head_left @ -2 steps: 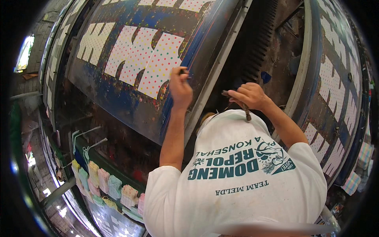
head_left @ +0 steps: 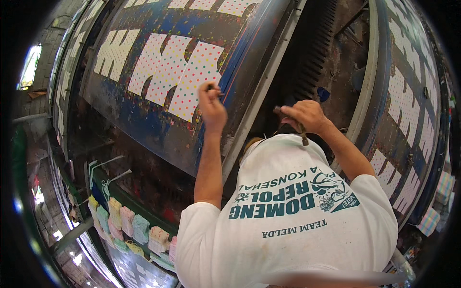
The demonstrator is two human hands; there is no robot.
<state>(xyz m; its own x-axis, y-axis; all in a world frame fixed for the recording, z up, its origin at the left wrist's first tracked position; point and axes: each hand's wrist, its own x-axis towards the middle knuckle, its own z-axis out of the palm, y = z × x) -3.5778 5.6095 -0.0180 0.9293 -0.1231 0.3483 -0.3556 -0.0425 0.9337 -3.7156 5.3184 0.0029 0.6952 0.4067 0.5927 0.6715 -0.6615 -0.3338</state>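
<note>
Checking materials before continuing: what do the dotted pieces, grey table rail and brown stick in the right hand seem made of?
Dotted pieces: probably thin cloth, matte, flat; paper possible.
Table rail: likely metal, dull grey, crisp edge.
Brown stick in the right hand: perhaps wood by its colour; finish blurred.

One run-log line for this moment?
Left hand: small dark object, near dotted sheet | Right hand: brown stick | Sheet: on table

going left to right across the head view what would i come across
Bright opening → finely dotted white piece → left hand → right hand → dotted white piece on the right → upper checked cloth.
</note>
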